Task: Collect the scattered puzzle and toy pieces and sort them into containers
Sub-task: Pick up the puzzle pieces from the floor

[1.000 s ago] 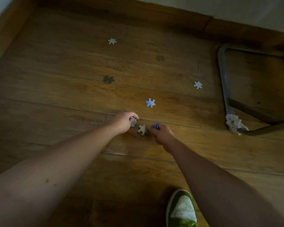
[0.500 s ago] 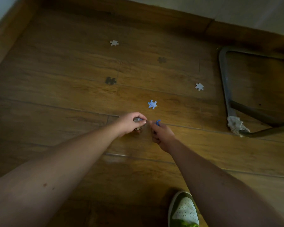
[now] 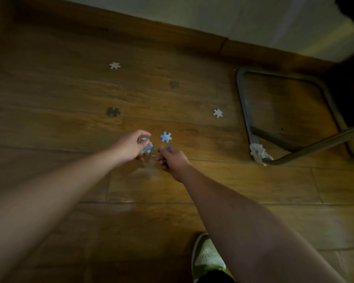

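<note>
Just below the blue puzzle piece (image 3: 165, 137), the left hand (image 3: 131, 147) curls its grip around blurred pieces (image 3: 147, 148); the right hand (image 3: 172, 160) pinches something blue, mostly hidden.

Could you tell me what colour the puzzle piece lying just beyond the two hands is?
The puzzle piece is light blue with white patches, seen in the head view.

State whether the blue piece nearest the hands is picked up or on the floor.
On the floor: the blue piece lies flat beyond both hands, untouched.
</note>
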Motion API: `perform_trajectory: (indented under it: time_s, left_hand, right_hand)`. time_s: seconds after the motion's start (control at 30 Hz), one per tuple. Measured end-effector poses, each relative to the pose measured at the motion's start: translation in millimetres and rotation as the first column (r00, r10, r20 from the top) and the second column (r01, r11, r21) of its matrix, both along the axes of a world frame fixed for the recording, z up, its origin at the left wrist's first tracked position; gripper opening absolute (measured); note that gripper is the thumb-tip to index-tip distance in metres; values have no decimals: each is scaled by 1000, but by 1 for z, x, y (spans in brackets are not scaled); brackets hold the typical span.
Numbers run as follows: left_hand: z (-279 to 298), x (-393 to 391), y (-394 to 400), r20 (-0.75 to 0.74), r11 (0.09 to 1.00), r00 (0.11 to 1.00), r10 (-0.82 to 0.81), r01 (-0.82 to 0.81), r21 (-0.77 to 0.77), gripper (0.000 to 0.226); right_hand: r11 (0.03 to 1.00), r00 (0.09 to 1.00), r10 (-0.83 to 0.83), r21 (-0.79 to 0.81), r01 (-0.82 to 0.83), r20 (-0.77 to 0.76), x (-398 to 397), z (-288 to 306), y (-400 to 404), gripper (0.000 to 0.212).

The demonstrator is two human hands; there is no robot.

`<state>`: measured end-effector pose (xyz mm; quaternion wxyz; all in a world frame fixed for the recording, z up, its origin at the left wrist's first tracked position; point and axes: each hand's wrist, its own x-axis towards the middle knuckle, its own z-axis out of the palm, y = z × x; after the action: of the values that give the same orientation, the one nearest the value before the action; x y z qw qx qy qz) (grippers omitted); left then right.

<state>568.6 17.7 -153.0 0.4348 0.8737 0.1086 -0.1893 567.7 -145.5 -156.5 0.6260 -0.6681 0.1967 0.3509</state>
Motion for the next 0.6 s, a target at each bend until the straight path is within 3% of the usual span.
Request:
perform_trajectory:
  time_s: [0.1, 0.17, 0.33, 0.47, 0.53, 0.6]
  left_hand:
    - [16, 4, 13, 20, 999, 999, 26, -26, -21, 25]
    - [30, 3, 23, 3, 998, 999, 43, -43, -45, 22]
    - [66, -5, 43, -94, 918, 979, 180, -201, -342, 23]
    - [101, -16, 44, -81, 892, 982, 168, -187, -411, 21]
    - [113, -20, 43, -42, 894, 986, 159, -162, -417, 23]
    - [124, -24, 46, -30, 894, 986, 165, -163, -417, 25]
  right_hand:
    - [886, 911, 408, -270, -377, 68, 4, 14, 6, 24]
    - [792, 840, 535, -394, -466, 83, 14, 30, 9, 25]
    - [488, 628, 778, -656, -576, 27, 50, 103, 3, 36]
    - [250, 473, 879, -792, -557, -55, 66, 153, 4, 46]
    - [206, 440, 897, -832, -515, -50, 69, 169, 11, 48]
    - [229, 443, 896, -830, -508, -24, 65, 180, 18, 44]
